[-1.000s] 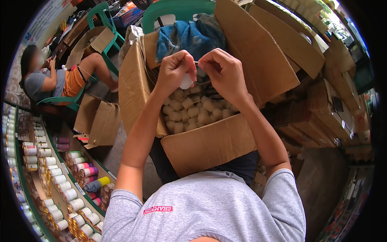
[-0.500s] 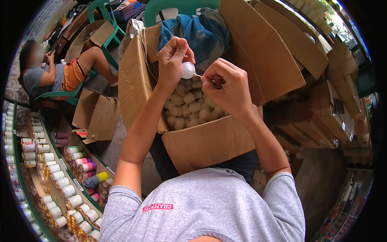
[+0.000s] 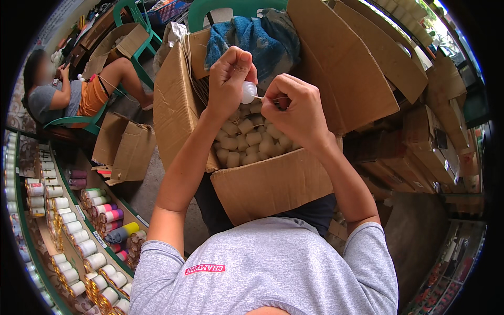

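My left hand (image 3: 231, 76) is closed round a small, glossy white round piece (image 3: 248, 93). Just right of it, my right hand (image 3: 294, 107) pinches a thin pale strand or stick (image 3: 258, 96) that meets the piece; its exact kind is unclear. Below both hands a large open cardboard box (image 3: 270, 184) holds several short cream cylinders (image 3: 253, 138) with thin strands among them. A bunch of pale cords (image 3: 191, 79) hangs at the box's back left corner, and a blue patterned cloth (image 3: 244, 44) lies at its back.
A person (image 3: 84, 100) sits at upper left holding a phone, beside a small torn box (image 3: 128, 157). Racks of thread-like spools (image 3: 84, 236) curve along the lower left. Stacked cardboard boxes (image 3: 425, 147) stand at right. A green chair (image 3: 220, 10) is behind my box.
My left hand has risen, then shifted slightly right with the white piece. My right hand has moved down and right from beside the left fingertips to the piece's right side, still pinching the strand.
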A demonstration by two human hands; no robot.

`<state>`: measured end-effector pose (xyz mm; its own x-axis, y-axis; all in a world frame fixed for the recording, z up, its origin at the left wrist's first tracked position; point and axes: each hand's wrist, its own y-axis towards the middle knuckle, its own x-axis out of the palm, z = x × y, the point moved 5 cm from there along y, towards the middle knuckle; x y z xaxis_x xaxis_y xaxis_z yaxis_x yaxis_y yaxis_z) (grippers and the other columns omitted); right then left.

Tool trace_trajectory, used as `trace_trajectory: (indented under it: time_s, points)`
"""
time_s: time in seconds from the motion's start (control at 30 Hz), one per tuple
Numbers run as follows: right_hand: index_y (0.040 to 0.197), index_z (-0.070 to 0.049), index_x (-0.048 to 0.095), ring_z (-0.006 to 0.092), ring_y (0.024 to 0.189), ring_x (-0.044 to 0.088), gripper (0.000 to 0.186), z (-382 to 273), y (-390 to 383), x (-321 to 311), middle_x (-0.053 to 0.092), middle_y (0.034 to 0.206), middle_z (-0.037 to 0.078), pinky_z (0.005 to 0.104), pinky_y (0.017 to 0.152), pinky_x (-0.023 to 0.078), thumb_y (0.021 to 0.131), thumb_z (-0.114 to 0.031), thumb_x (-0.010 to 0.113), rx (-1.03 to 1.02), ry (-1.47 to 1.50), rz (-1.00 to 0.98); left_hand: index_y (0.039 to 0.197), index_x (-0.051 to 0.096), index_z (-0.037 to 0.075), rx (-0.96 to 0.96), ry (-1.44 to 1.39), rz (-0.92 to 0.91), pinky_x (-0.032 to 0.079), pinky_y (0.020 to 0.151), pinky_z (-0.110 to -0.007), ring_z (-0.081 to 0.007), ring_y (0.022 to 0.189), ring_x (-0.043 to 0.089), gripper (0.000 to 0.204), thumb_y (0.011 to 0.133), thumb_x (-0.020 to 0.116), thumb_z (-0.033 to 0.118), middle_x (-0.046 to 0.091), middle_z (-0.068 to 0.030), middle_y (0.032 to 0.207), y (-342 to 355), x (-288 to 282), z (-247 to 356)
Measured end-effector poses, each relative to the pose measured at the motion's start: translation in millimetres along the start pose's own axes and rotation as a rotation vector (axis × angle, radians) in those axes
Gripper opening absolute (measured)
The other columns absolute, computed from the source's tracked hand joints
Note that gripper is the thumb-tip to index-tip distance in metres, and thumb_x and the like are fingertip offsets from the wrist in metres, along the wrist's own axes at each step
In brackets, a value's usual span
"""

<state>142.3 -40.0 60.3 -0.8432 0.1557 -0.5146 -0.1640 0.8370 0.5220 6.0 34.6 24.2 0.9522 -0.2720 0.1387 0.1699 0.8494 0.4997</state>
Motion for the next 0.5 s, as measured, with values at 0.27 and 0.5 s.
trace_trajectory:
  time_s: [0.27, 0.5]
  points:
    - [0.073, -0.002, 0.056, 0.0196, 0.058, 0.060, 0.013, 1, 1, 3, 0.060, 0.071, 0.008, 0.0296, 0.055, 0.049, 0.070, -0.004, 0.069, 0.005, -0.019, -0.007, 0.081, 0.052, 0.006, 0.020, 0.026, 0.000, 0.039, 0.052, -0.020, -0.0048, 0.057, 0.050, 0.027, 0.100, 0.055, 0.025, 0.055, 0.0001, 0.065, -2, 1, 2]
    - [0.078, -0.003, 0.059, 0.0272, 0.062, 0.061, 0.009, 8, -1, 20, 0.058, 0.075, 0.009, 0.0352, 0.058, 0.050, 0.076, -0.004, 0.068, -0.056, -0.034, 0.017, 0.081, 0.052, 0.006, 0.005, 0.093, 0.001, 0.038, 0.052, -0.020, -0.0049, 0.058, 0.049, 0.029, 0.101, 0.052, 0.026, 0.053, 0.0001, 0.066, 0, 1, -1]
